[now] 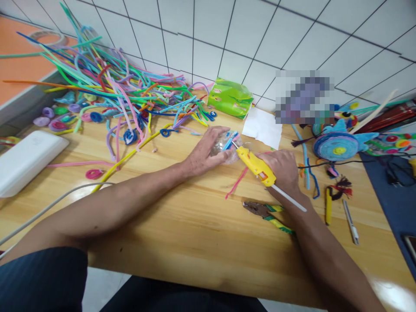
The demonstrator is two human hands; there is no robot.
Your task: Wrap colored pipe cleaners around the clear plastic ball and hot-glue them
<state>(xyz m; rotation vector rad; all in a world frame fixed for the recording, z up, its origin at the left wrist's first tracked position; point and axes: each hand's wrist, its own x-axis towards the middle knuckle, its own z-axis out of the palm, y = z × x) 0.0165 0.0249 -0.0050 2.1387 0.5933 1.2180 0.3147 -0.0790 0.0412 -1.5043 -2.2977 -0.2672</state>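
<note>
Most of the open room is found on the near half of the surface (182, 242), between the two forearms and down to the front edge. The far edge is closed off by the tiled wall (211, 39), and the left side is pretty much taken over by a heap of pipe cleaners (130, 93), with a white box (30, 162) nearer the front. Things are tighter on the right: pliers (260, 209) are lying by the right forearm, partly hidden, and a yellow cutter (329, 208) is parked farther out, towards the right edge.

The yellow glue gun (255, 164) is held over the middle, its long axis running diagonally. The nozzle is pointed away and to the left, at a clear plastic piece (221, 145); whether they're touching can't be told. A glue stick (289, 198) is left poking out the back, towards the right forearm.

The grip of the right hand (283, 168) is wrapped around the gun's handle. The plastic piece is clamped in the grip of the left hand (206, 151), and a blue strip (230, 141) is seen slanting across it.
</note>
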